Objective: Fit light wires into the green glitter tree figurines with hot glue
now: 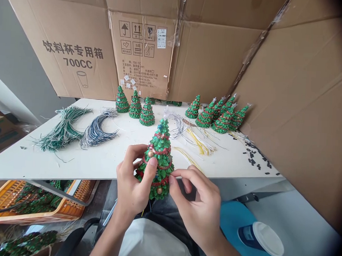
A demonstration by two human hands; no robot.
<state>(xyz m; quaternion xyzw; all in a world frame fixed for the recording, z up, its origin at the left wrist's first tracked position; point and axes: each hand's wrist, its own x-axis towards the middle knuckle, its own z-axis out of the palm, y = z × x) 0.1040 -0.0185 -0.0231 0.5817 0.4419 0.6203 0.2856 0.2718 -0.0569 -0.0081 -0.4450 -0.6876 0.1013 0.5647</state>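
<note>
A small green Christmas tree figurine with red garlands, gold balls and a pale star on top stands upright in front of me, held over the table's front edge. My left hand is wrapped round its left side, thumb across the front by a gold ball. My right hand is at the tree's lower right, thumb and forefinger pinched together against the red garland. Whatever is between those fingertips is too small to make out. Dark and yellow wires show below the tree's base.
On the white table lie a green wire bundle, a blue wire bundle, yellow wires and black bits. Several more trees stand behind. Cardboard boxes wall the back. An orange crate and a cup flank me.
</note>
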